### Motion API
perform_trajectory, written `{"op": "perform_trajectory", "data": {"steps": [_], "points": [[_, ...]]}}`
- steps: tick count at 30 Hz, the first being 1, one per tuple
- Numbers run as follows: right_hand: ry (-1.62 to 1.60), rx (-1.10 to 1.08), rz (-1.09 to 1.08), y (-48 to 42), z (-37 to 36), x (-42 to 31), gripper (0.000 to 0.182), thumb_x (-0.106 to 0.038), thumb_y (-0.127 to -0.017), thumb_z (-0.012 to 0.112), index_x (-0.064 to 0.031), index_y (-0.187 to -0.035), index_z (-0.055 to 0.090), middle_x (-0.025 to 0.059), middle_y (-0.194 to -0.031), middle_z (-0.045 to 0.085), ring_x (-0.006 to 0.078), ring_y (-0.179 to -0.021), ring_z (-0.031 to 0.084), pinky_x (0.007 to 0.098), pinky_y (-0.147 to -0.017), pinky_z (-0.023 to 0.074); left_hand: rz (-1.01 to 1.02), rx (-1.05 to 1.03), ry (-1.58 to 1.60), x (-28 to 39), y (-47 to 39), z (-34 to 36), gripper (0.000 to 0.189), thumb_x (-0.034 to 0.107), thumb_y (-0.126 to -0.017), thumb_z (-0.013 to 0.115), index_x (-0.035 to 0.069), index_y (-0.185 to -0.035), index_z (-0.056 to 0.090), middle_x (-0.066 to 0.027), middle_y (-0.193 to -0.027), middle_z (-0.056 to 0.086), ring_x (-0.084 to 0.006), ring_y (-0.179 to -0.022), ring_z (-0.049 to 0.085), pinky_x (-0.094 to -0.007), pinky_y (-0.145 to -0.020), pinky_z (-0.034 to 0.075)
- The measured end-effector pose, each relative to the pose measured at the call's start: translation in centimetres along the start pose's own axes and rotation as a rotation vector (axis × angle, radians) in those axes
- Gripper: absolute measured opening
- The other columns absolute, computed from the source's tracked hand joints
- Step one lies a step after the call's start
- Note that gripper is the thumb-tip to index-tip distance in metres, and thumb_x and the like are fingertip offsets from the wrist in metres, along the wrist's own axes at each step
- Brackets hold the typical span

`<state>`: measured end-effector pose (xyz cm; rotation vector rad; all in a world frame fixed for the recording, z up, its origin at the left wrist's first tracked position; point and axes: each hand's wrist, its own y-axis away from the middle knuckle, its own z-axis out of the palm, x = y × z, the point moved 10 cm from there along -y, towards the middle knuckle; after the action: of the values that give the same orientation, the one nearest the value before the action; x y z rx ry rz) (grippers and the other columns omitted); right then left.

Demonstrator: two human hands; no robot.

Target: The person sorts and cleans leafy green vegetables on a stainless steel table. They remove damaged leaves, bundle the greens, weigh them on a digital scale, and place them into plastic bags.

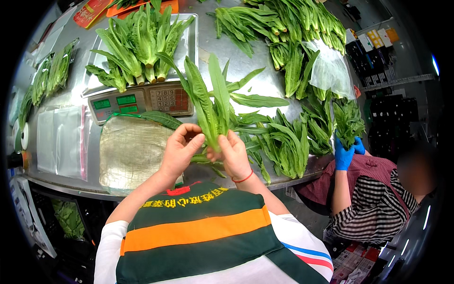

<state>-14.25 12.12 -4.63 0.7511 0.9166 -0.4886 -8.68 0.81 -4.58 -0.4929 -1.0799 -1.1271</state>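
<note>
Upright in front of me is a leafy green stalk [209, 103], like stem lettuce. My right hand [230, 152] grips its base between thumb and fingers. My left hand [184, 145] is at the stalk's left side, its thumb and forefinger curled close to the leaves; whether it pinches one I cannot tell. Loose leaves [259, 100] lie just behind and to the right. Several lettuce heads [145, 46] stand on the metal tray [195, 39] of a digital scale [142, 101]. More greens [287, 149] rest right of my right hand.
A wrapped pad [131, 152] and clear plastic bags [60, 142] lie at left, with bagged greens [53, 72] beyond. Piled greens [312, 21] and a plastic sheet [330, 67] occupy the right. A co-worker in blue gloves [344, 156] holds greens at the table's right edge.
</note>
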Motion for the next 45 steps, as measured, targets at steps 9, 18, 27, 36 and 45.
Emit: {"op": "perform_trajectory", "data": {"steps": [9,18,27,36,45], "points": [[-0.009,0.069,-0.037,-0.6,-1.8,0.5,0.027,-0.019,-0.087,0.062,-0.0026,-0.105,0.051,0.0022,-0.086,0.059,0.006,-0.064,0.049,0.0183,-0.053,0.0396,0.006,0.014,0.004,0.0,0.0,0.1,0.015,0.01,-0.087,0.062,0.003,-0.096,0.053,0.0004,-0.086,0.058,-0.0054,-0.077,0.052,-0.0203,-0.069,0.044],[-0.486,0.223,-0.037,-1.6,-4.5,-0.3,0.018,-0.026,-0.09,0.058,-0.0088,-0.095,0.053,0.0016,-0.081,0.058,0.0092,-0.063,0.051,0.0214,-0.054,0.0411,-0.255,-0.161,0.302,-1.1,0.6,1.9,0.015,0.011,-0.091,0.055,0.003,-0.102,0.049,-0.0084,-0.096,0.061,-0.0146,-0.094,0.059,-0.0274,-0.08,0.049],[0.14,0.019,-0.175,-0.2,-2.6,-5.0,0.028,-0.012,-0.086,0.062,0.0011,-0.11,0.053,0.0031,-0.087,0.06,0.0071,-0.071,0.055,0.0201,-0.06,0.0445,-0.068,-0.173,0.023,-0.1,0.2,2.5,0.045,0.011,-0.089,0.058,-0.003,-0.129,0.042,-0.0134,-0.127,0.048,-0.02,-0.116,0.047,-0.0327,-0.101,0.035],[0.445,-0.106,-0.212,-0.1,0.0,-2.3,0.03,-0.003,-0.081,0.066,0.0014,-0.108,0.055,0.0007,-0.085,0.06,0.0047,-0.072,0.053,0.019,-0.063,0.0436,0.013,-0.19,0.0,0.6,0.6,1.8,0.041,0.006,-0.088,0.057,-0.002,-0.126,0.044,-0.0084,-0.117,0.055,-0.0144,-0.108,0.052,-0.0291,-0.093,0.041],[0.504,-0.107,-0.179,0.0,-0.1,-1.4,0.027,-0.009,-0.089,0.058,0.0048,-0.112,0.055,0.0074,-0.094,0.063,0.0102,-0.086,0.057,0.0241,-0.076,0.0466,0.462,0.086,-0.187,14.5,-3.8,-4.9,0.03,0.008,-0.091,0.052,-0.003,-0.118,0.049,-0.0074,-0.11,0.058,-0.013,-0.096,0.056,-0.0274,-0.085,0.046]]}}
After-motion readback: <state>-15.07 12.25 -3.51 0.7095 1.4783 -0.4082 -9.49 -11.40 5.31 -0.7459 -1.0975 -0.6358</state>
